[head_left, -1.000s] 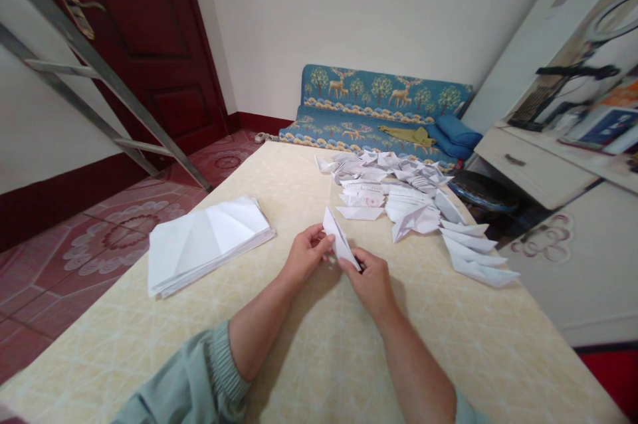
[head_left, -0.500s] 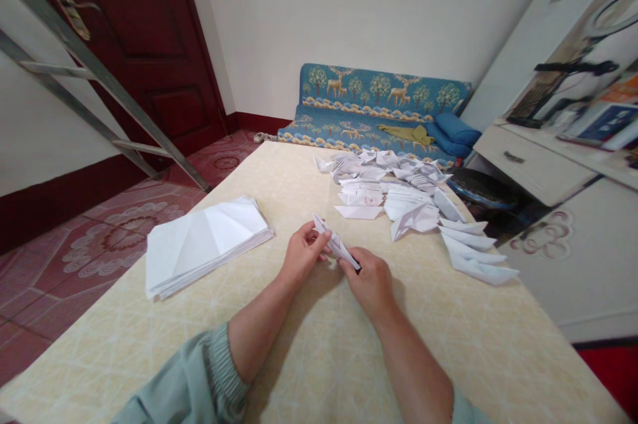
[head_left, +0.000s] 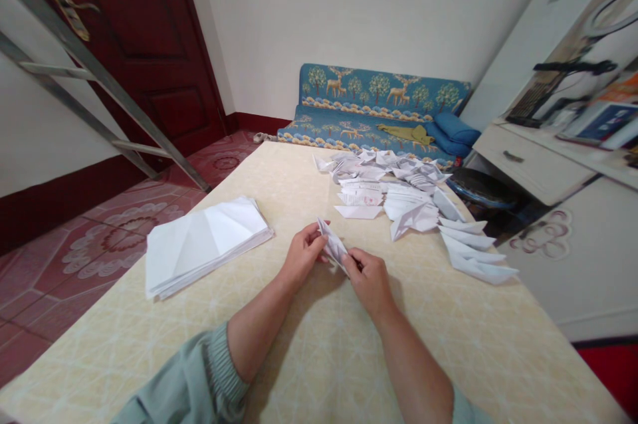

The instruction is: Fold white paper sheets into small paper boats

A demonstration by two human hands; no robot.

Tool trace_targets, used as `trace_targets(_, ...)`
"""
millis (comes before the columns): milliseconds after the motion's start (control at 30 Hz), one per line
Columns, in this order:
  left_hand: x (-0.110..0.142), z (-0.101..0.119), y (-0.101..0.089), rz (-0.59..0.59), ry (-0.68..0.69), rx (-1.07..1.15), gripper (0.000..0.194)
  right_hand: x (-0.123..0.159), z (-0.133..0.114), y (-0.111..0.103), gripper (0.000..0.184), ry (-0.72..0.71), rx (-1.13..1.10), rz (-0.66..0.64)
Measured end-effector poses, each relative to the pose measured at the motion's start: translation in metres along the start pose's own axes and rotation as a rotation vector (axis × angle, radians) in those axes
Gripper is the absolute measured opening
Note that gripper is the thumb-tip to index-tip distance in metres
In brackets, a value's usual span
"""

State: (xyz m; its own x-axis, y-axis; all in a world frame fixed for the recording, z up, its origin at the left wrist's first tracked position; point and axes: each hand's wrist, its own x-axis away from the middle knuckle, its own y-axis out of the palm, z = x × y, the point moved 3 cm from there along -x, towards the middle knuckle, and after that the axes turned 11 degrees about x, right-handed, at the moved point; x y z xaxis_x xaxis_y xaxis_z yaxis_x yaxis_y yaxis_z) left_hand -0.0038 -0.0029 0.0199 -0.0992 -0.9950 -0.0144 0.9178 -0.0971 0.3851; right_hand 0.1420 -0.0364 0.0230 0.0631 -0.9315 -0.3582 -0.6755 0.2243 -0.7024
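Piece point(head_left: 331, 246): one narrow folded white paper, slanted between both hands, in front of the person over the middle of the table point(head_left: 323, 364). Whether its lower edge touches the table, I cannot tell.
Left hand point(head_left: 304, 252): closed on the upper end of the piece, thumb in front, fingers curled behind.
Right hand point(head_left: 367, 276): closed on the lower end, thumb pressed along it; the other fingers are partly hidden.
Fold state: several layers show along the length of the piece. I judge the folding well advanced but unfinished, since the fingers work at both ends.
Stack point(head_left: 208, 244): flat white sheets to the left of the left hand, well apart from it. The top sheet bears creases but lies unfolded. This is apparently the stock remaining; the count cannot be read.
Pile point(head_left: 375, 168): folded papers crowded together at the far right of the table, some with print. These appear complete.
Row point(head_left: 476, 256): several more pointed papers, overlapping along the right edge, near the pile. These also appear complete.
Progress: by my estimate, many units done, one in hand, the stack left.
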Motion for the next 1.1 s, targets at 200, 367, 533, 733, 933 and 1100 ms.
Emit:
trace_targets(200, 0.002, 0.000, 0.005, -0.115, -0.044, 0.009, 0.045, 0.001, 0.002, 0.002, 0.030, 0.022, 0.006, -0.003)
trace_targets(367, 0.002, -0.001, 0.005, -0.104, -0.050, 0.012, 0.045, 0.000, 0.002, 0.001, 0.029, 0.028, -0.006, 0.009)
trace_targets(533, -0.002, -0.004, -0.002, 0.009, -0.001, 0.020, 0.044, -0.001, 0.007, 0.000, 0.024, 0.124, -0.188, 0.050)
trace_targets(733, -0.006, -0.006, -0.007, 0.093, 0.010, 0.076, 0.042, -0.002, 0.013, 0.002, 0.036, 0.171, -0.331, 0.137)
trace_targets(933, -0.006, -0.008, -0.005, 0.053, -0.002, 0.079, 0.035, -0.003, 0.017, 0.001, 0.029, 0.271, -0.448, 0.152)
trace_targets(1100, -0.005, -0.007, -0.004, 0.046, 0.005, 0.072, 0.030, -0.004, 0.021, -0.002, 0.029, 0.338, -0.503, 0.099)
